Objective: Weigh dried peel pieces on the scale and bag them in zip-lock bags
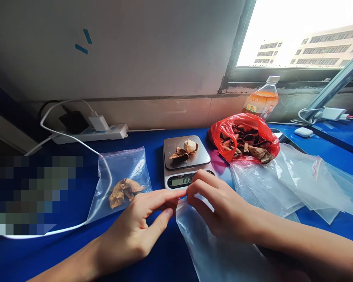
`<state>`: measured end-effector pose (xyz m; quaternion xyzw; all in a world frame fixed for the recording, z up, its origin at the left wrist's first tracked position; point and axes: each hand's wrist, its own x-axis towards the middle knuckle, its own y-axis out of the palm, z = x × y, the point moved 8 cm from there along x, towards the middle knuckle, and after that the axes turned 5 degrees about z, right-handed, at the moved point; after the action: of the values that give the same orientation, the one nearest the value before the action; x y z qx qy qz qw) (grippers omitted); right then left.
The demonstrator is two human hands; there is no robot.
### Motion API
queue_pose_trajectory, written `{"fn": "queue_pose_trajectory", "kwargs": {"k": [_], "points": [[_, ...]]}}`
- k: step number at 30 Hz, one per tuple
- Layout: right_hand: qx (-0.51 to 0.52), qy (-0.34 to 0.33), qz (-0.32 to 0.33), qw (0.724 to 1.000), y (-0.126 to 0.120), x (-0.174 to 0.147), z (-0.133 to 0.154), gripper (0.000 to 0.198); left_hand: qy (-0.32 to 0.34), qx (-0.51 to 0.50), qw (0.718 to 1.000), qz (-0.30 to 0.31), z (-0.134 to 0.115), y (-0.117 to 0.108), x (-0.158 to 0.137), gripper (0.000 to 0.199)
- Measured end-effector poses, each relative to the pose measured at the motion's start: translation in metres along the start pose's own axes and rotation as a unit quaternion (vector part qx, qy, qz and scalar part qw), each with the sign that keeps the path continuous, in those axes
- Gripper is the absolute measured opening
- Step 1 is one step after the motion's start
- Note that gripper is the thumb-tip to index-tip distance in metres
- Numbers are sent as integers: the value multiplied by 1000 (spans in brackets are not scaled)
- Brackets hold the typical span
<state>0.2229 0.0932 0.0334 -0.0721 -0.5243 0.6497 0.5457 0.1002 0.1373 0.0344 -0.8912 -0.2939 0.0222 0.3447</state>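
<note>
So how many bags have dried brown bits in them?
2: the clear zip bag left of the digital scale, and the red plastic bag right of it. The right hand partly hides another clear bag, so some may be hidden.

Scale (167,173): smooth white plastic casing; pan (201,153) of satin-looking metal; glossy dark display panel (174,182). On scale: brown husk (181,154), rough and matt; pale ball (190,145), smoother. Left of scale: clear plastic bag (137,164), glossy, creased, over rough dried pieces (120,194). Right of scale: thin red plastic bag (216,135), crinkled, shiny; dark pieces (247,139), matt, coarse. Further right: translucent plastic bags (304,178), smooth. In front of scale: front bag (191,235), translucent plastic, soft sheen. Under scale: tabletop (172,250), smooth blue; material uncertain.
</note>
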Motion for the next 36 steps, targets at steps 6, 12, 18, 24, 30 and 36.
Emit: {"fn": "queue_pose_trajectory", "kwargs": {"k": [6, 12, 18, 24, 30, 36], "points": [[105, 0, -11, 994, 0, -3, 13, 12, 151, 48, 987, -3, -13, -2, -4, 22], [137, 10, 64, 988, 6, -1, 23, 7, 222, 64, 971, 57, -22, 6, -6, 13], [229, -40, 147, 961, -2, 2, 35, 9, 208, 60, 968, 129, -25, 8, -10, 18], [100, -44, 204, 973, 3, -6, 36, 17, 81, 28, 974, 207, -28, 6, -10, 20], [-21, -59, 144, 988, -2, -2, 39, 23, -10, -71, 989, 133, -18, -4, -12, 18], [-33, -51, 128, 990, -11, 6, 36, 14, -21, -73, 984, 164, -20, -3, -5, 14]]}}
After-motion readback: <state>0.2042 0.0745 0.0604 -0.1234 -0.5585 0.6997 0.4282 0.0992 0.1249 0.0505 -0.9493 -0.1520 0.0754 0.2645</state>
